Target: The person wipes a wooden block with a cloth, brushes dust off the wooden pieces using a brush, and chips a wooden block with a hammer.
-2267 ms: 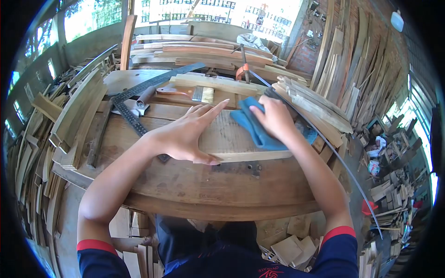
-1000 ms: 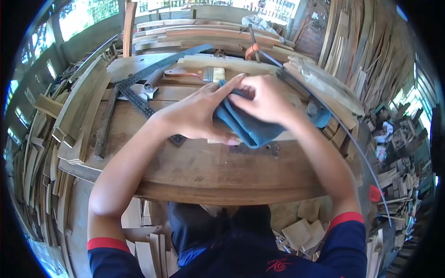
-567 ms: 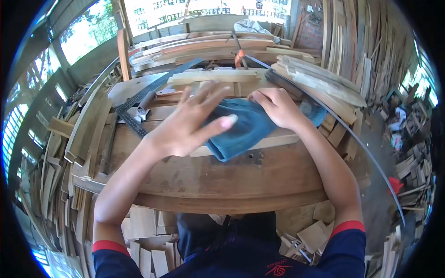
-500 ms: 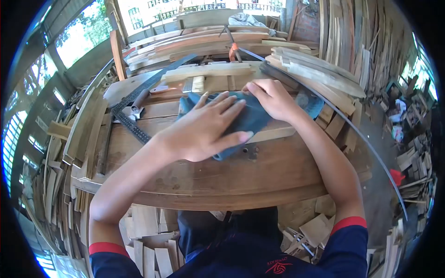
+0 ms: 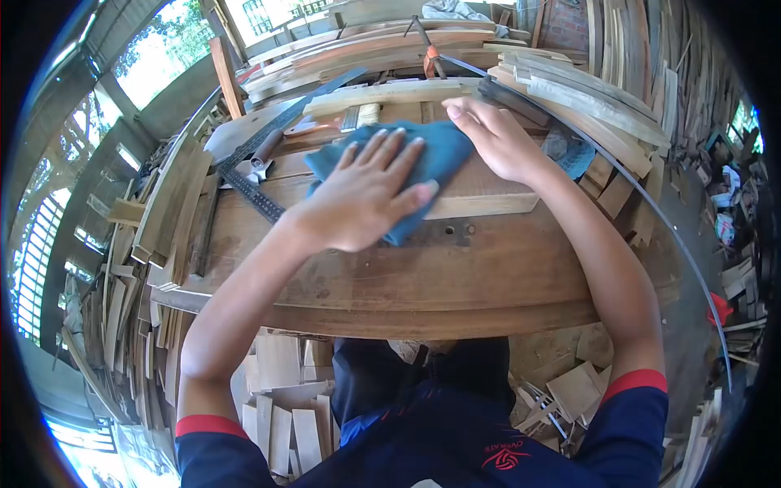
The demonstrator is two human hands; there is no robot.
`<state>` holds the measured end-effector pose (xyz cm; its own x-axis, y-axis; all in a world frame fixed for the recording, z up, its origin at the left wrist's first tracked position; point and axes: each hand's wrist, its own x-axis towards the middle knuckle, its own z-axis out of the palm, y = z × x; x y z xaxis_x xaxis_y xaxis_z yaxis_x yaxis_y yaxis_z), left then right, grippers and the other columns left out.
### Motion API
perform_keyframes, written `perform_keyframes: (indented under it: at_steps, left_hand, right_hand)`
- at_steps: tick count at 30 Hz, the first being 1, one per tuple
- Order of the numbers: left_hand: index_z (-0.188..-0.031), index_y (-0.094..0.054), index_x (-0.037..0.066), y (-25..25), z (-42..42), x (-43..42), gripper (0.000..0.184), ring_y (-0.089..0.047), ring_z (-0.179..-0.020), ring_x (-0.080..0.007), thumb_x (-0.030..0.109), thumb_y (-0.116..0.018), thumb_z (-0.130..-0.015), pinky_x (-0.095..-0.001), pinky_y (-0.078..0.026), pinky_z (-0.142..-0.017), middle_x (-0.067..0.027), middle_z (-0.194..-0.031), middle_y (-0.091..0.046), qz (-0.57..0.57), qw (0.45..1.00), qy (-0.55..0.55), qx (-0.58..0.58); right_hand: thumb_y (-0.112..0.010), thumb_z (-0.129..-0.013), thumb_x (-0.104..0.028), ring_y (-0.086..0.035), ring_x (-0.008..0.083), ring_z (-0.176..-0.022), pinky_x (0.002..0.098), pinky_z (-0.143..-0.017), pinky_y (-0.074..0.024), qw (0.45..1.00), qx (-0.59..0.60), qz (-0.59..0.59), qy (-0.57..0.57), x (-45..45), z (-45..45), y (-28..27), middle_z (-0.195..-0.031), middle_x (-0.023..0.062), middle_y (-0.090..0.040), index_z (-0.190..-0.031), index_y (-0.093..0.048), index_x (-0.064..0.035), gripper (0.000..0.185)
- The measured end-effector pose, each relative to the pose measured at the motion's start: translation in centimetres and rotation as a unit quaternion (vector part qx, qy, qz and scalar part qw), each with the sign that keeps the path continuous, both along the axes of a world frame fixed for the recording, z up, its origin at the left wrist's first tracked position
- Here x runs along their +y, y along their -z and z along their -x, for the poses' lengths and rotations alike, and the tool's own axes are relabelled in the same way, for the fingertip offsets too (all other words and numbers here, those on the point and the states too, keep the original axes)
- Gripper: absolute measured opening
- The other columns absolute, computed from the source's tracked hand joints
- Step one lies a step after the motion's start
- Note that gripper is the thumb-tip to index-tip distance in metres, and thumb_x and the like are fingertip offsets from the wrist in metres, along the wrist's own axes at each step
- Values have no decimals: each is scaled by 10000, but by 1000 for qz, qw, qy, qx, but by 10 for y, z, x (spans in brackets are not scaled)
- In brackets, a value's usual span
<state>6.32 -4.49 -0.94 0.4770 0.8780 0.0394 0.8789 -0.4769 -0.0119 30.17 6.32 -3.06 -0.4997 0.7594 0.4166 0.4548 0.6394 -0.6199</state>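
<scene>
My left hand [image 5: 366,191] lies flat with spread fingers on a blue cloth [image 5: 443,150]. Under the cloth is a pale wooden board [image 5: 496,191], whose right end shows. My right hand [image 5: 496,138] is over the board just right of the cloth, its thumb and fingers pressed together. Whether it pinches the cloth's edge is too small to tell. Behind the cloth lies a brush [image 5: 361,116], partly covered. A dark metal square [image 5: 244,183] rests to the left of my left hand, beside a grey cylinder [image 5: 267,145].
The wooden workbench [image 5: 423,281] carries stacked boards at its left [image 5: 175,211] and right [image 5: 590,98]. A clamp with an orange part [image 5: 431,61] stands at the back. A long thin strip [image 5: 663,215] curves down the right side. Wood offcuts [image 5: 285,423] lie below the bench.
The cloth was bunched under my right hand and is now spread wider across the board. My left hand has moved from the board's edge onto the cloth. The view has shifted.
</scene>
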Motion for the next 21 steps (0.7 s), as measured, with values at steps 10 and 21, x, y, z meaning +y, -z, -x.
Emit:
perform_keyframes:
  at_steps: [10,21]
  left_hand:
    - [-1603,-356,160,4,18,21,539,-154,-1573,-428,399,-351,-1120,-541,-169,-1270,-246,-1682,-213,-57,988,19,144]
    - [-1575,-354,-8,3,49,56,793,-305,-1505,-428,598,-379,-1063,-475,-222,-1241,-299,-1599,-352,-39,998,-25,-43]
  right_hand:
    - [-439,-1083,-505,-657,445,-1117,479,-977,-500,987,-120,-72,77,-11,7,3,-1147,284,-700,-1333,-584,19,599]
    - [-462,-1033,-619,-643,447,-1162,520,-1028,-484,970,-193,-6,149,-33,19,-17,-1086,312,-703,-1390,-537,66,776]
